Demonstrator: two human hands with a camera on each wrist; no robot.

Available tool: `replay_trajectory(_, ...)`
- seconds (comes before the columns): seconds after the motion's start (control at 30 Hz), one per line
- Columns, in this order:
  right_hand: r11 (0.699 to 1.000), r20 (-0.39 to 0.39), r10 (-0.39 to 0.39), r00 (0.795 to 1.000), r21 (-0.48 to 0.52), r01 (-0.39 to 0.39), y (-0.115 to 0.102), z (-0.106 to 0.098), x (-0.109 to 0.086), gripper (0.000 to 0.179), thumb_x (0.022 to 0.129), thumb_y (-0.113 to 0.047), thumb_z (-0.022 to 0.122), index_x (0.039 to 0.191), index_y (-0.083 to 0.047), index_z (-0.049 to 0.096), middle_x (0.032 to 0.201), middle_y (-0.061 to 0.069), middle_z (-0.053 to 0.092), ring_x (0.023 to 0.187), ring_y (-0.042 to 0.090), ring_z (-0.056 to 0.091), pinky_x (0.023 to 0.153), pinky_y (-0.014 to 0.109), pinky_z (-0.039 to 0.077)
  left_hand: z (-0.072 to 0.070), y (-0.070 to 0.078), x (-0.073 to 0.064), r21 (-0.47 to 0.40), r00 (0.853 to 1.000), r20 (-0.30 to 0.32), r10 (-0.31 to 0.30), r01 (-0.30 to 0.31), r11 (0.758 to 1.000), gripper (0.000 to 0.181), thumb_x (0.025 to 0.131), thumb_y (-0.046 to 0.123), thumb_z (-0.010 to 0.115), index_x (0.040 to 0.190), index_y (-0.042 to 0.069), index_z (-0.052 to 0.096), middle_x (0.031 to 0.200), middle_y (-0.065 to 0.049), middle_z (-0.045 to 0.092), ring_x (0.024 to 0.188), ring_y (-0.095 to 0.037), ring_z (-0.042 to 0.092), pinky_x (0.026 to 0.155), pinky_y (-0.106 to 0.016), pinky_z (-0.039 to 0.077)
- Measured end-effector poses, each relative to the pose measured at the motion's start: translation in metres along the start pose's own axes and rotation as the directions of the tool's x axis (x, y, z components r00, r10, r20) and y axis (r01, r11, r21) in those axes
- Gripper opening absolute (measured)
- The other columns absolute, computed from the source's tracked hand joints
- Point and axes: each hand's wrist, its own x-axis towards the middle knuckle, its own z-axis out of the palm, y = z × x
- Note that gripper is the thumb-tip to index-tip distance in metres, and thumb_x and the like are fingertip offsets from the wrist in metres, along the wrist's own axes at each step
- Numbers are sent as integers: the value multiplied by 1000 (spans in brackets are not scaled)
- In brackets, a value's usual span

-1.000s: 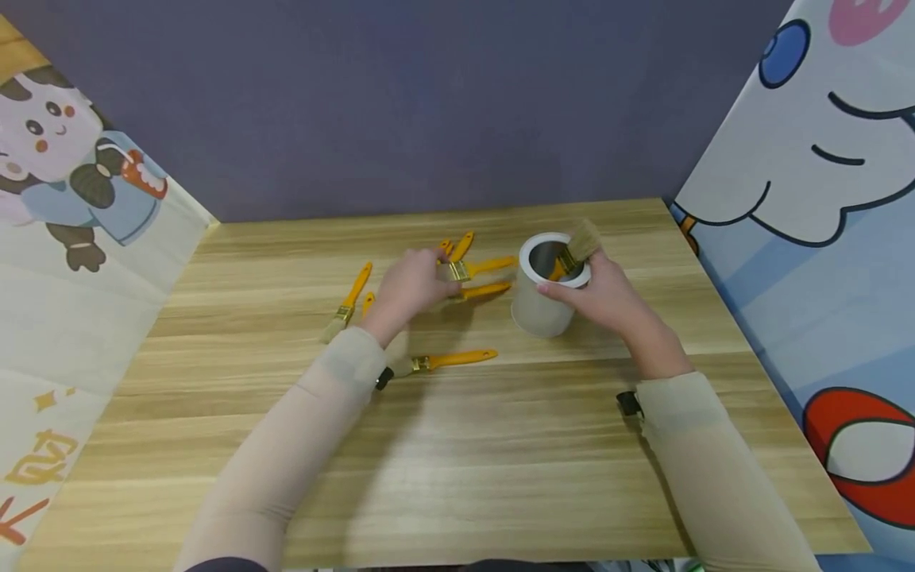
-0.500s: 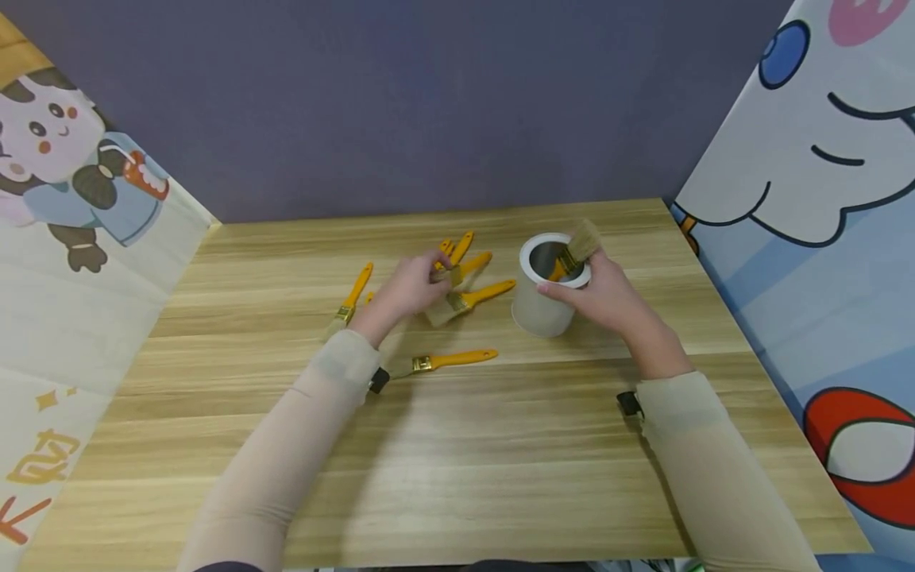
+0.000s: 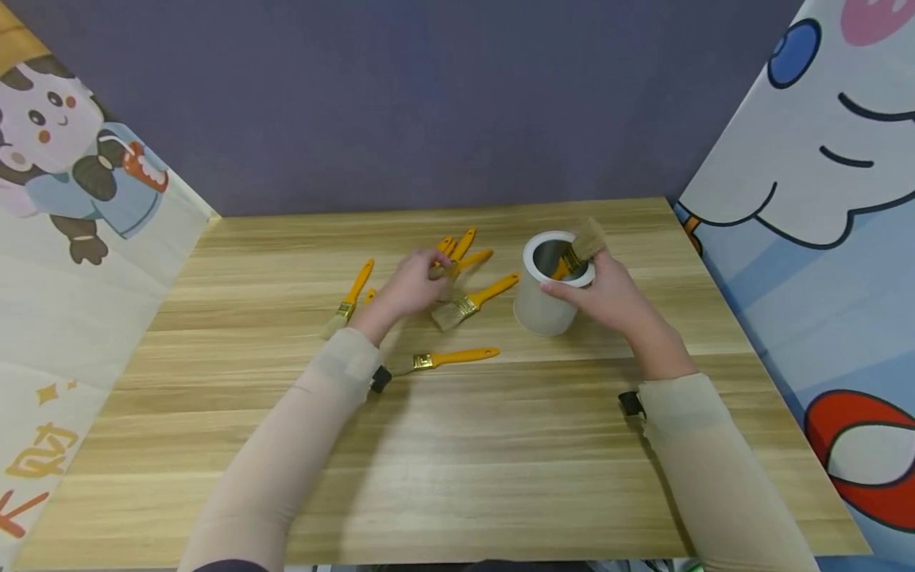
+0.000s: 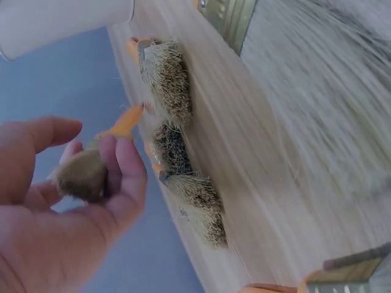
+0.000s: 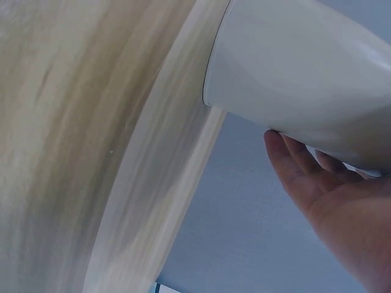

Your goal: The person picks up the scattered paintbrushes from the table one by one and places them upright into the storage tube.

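Note:
My left hand (image 3: 409, 286) pinches a paintbrush (image 4: 85, 174) around its bristle end, and the orange handle points away from the palm. Close beside that hand, another paintbrush (image 3: 493, 292) lies on the wooden table, while orange handles (image 3: 465, 242) fan out just behind the fingers. At the right, a pale grey can (image 3: 541, 308) with a white rim stands upright. One paintbrush (image 3: 588, 240) leans inside it, bristles up. My right hand (image 3: 604, 295) holds the can, thumb at the rim and fingers along the far side (image 5: 324, 177).
Nearer the front lies a single paintbrush (image 3: 457, 357), partly covered by the left wrist. Another paintbrush (image 3: 355, 290) rests left of that hand, with an orange handle end beside it. A dark panel (image 3: 429, 103) closes the table's (image 3: 500, 469) back, and printed sheets flank both sides.
My left hand has shifted slightly left, now holding a brush. The brush beside it has turned and come a little nearer. My right hand and the can stay in place.

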Motion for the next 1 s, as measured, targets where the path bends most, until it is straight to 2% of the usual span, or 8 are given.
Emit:
replay_trajectory(0.07,1000,1,-4,1000,13,4,0,0,-1,102,94,-54,77,169,-19,18,168,22,35,155,44,37,123,67,35,1,0,0,48,999,-33,1,1,999,23,106,22,65,124,8,65,145,-20,56,129,-33,58,112,-51,50)
replay_trajectory(0.17,1000,0,-11,1000,14,11,0,0,-2,102,94,-53,77,169,-20,17,168,22,36,155,44,37,122,67,35,1,2,-1,63,999,-43,-14,16,998,22,108,31,64,101,9,65,119,-13,65,95,-27,63,90,-44,56)
replay_trajectory(0.27,1000,1,-12,1000,11,12,-1,0,-2,103,95,-53,77,170,-20,16,169,23,34,156,45,36,123,67,34,2,4,-2,77,997,-54,-56,60,995,37,108,37,64,80,13,56,81,-3,56,62,-17,45,63,-34,46)
replay_trajectory(0.37,1000,2,-7,1000,6,7,-3,0,-3,104,95,-53,77,171,-20,14,170,23,33,158,45,33,124,68,32,2,5,-2,86,992,-65,-109,114,990,43,105,38,68,75,14,50,65,1,44,55,-13,37,55,-30,38)
replay_trajectory(0.5,1000,2,1,1000,2,-1,-3,0,-3,105,94,-54,77,171,-22,13,171,23,31,159,45,31,125,68,31,1,6,-3,99,986,-62,-156,162,982,33,100,37,76,96,9,59,82,-5,59,69,-19,50,63,-34,46)
replay_trajectory(0.7,1000,-2,-7,1000,8,7,-2,0,-3,105,94,-54,77,172,-23,14,171,22,31,159,45,31,125,67,32,1,5,-1,190,989,-5,-146,144,971,52,95,23,81,139,2,62,135,-19,70,103,-30,66,97,-45,58)
replay_trajectory(0.83,1000,-4,-10,1000,5,10,-1,1,-3,105,94,-53,77,172,-22,14,171,21,31,159,45,31,125,68,32,2,2,-1,215,988,60,-140,124,969,51,97,13,76,145,3,60,141,-18,68,93,-26,65,91,-42,59)
replay_trajectory(1.0,1000,-5,-6,1000,1,6,-1,1,-4,106,94,-53,77,172,-22,13,171,21,32,158,45,32,125,67,32,1,-1,-5,213,989,78,-124,105,972,55,105,18,62,155,0,49,146,-21,64,70,-15,51,76,-35,55)
